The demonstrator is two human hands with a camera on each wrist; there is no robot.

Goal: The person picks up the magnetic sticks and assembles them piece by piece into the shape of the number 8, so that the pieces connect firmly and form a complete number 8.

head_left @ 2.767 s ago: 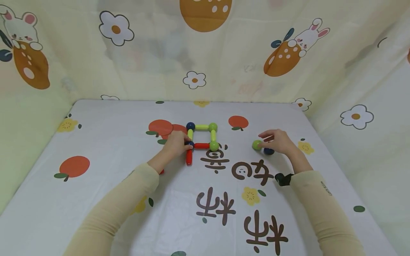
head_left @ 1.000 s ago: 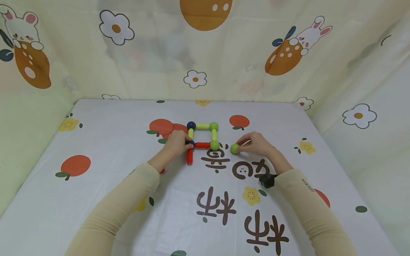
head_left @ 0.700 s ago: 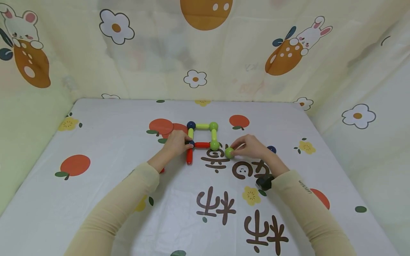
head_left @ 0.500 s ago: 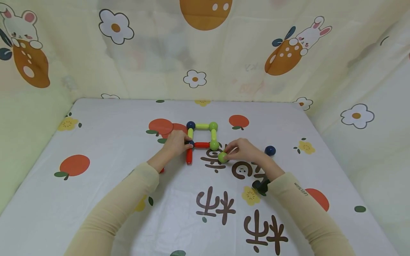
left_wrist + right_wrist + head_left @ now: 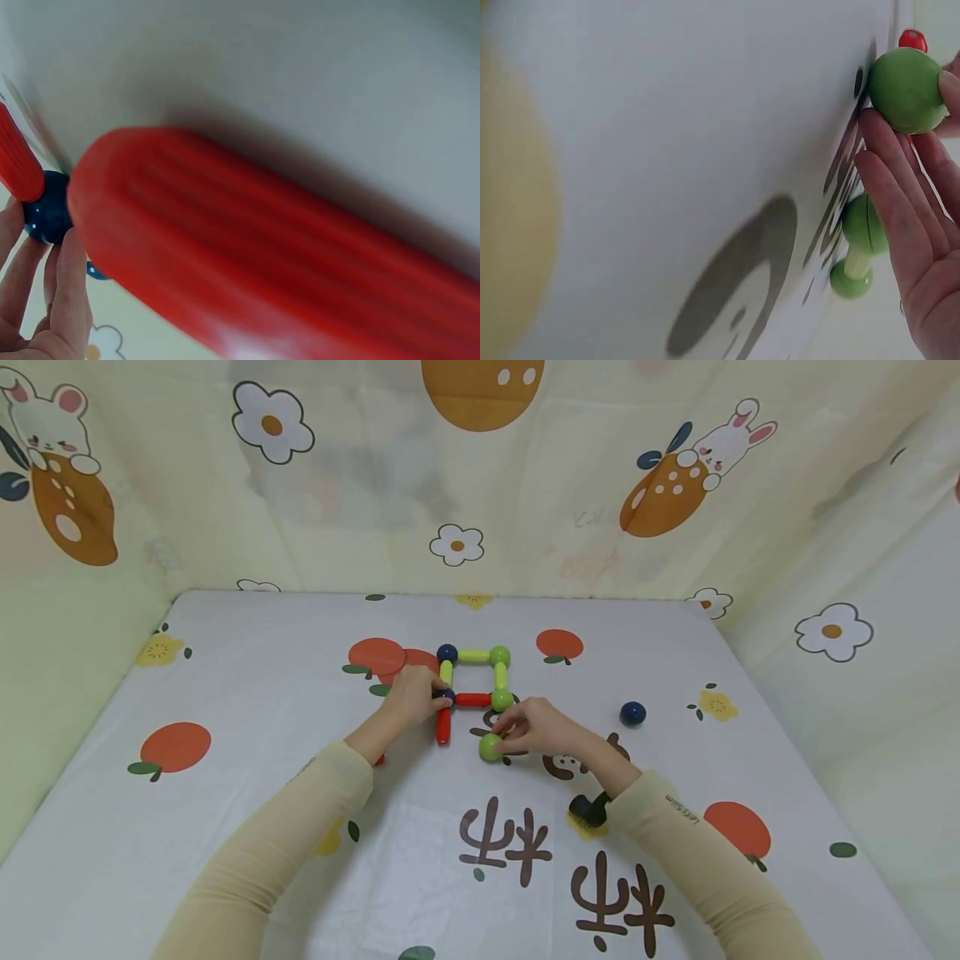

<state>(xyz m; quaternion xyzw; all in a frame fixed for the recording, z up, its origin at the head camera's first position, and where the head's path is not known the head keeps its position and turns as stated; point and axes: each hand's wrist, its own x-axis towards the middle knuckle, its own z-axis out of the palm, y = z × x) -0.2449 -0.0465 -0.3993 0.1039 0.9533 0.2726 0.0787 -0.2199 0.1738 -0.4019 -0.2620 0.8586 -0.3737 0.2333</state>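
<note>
Sleeves (image 5: 697, 868) are showing nearest. A red rod (image 5: 277, 247) is lying just beside the left cuff. The right hand (image 5: 543, 727) is pinching a green ball (image 5: 490, 747) between thumb and fingertips, just in front of a square frame (image 5: 500, 677). A dark blue ball (image 5: 633, 713) is resting off to the right. The left hand (image 5: 411, 697) is pinching the frame's near-left corner ball (image 5: 47, 210), where a second red rod (image 5: 443, 727) is jutting nearer. Behind, a patterned curtain (image 5: 360, 502) is hanging.
</note>
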